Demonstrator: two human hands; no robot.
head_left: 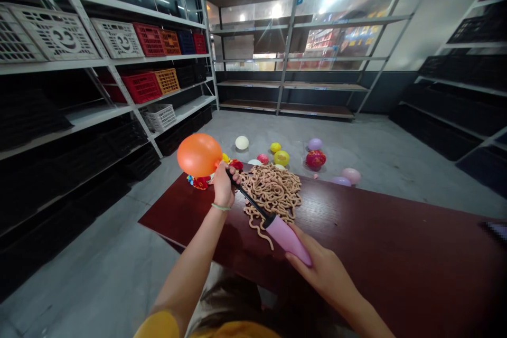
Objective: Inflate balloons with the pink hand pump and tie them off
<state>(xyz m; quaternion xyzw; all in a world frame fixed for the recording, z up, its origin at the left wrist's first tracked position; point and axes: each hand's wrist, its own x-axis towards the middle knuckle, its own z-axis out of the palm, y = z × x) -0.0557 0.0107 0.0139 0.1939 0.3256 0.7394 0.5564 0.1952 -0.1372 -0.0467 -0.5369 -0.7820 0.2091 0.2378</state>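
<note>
My left hand (224,186) is closed around the neck of an inflated orange balloon (198,154) where it meets the black nozzle of a hand pump. My right hand (319,269) grips the pink handle of the pump (285,236), which slants over a dark red table (376,243). A heap of tan, stringy uninflated balloons (273,190) lies on the table just behind the pump's black rod.
Several inflated balloons, yellow (281,158), red (316,159), white (242,142) and pink (351,175), lie on the grey floor beyond the table. Metal shelves with plastic crates (142,86) line the left wall. More shelving stands at the back and right.
</note>
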